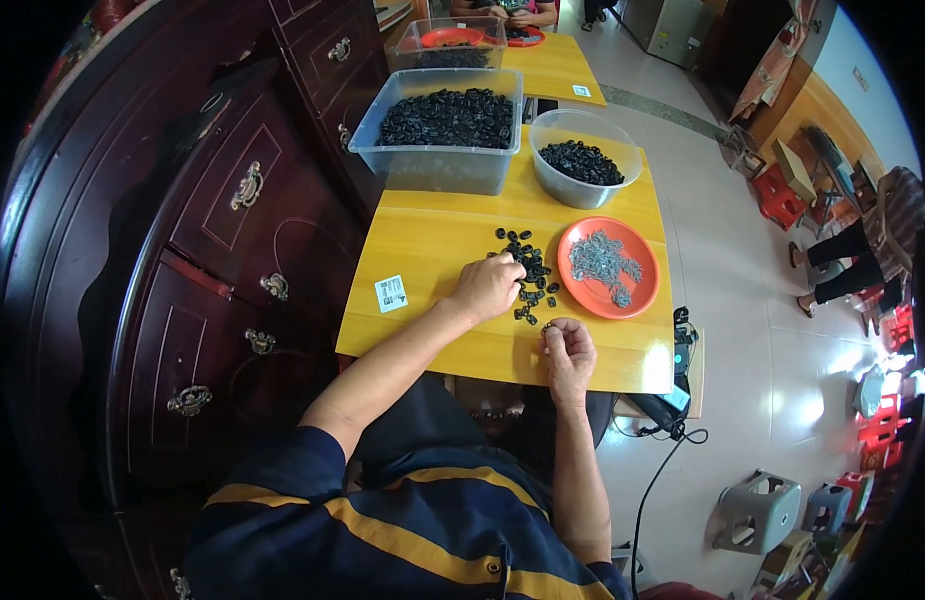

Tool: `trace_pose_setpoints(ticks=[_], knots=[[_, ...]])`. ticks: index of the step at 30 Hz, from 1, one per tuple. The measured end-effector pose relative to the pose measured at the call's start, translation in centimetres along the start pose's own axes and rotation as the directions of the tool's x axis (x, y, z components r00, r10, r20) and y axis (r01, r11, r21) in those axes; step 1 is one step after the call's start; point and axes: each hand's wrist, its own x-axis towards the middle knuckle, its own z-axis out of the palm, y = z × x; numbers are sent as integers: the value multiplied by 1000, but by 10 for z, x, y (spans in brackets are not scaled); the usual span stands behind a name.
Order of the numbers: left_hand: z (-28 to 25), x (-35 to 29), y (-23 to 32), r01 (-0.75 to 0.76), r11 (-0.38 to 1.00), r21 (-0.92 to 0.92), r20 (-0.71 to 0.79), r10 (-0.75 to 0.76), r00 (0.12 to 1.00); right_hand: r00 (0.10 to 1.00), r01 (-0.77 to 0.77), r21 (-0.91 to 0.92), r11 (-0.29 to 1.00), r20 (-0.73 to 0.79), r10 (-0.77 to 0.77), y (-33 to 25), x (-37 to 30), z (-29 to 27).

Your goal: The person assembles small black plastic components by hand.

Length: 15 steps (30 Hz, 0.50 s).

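A loose pile of small black oval plastic parts [531,262] lies on the yellow table. My left hand [484,288] reaches into its left side, fingers bent together and tips down among the parts; what they pinch is hidden. Nearer the front edge, my right hand [570,356] is closed, thumb against fingers. Something small and dark shows at its fingertips, too small to name. Just beyond that hand, a red-orange plate [650,262] carries a heap of small silvery metal pieces [600,262].
Behind the pile stand a clear rectangular bin [437,172] and a clear round tub [582,192], both holding black parts. A white label [390,293] is stuck on the table [422,240]. Dark wooden cabinets [222,220] line the left. Another person [522,12] sits at the far end.
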Motion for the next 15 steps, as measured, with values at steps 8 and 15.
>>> trace_pose_setpoints(ticks=[8, 15], knots=[[-4, 1, 3, 49, 998, 28, 40, -50, 998, 1000, -10, -17, 1000, -10, 10, -2, 1, 1], [0, 3, -1, 11, 997, 73, 49, -15, 999, 1000, -13, 15, 1000, -1, 13, 1, 1, 0]])
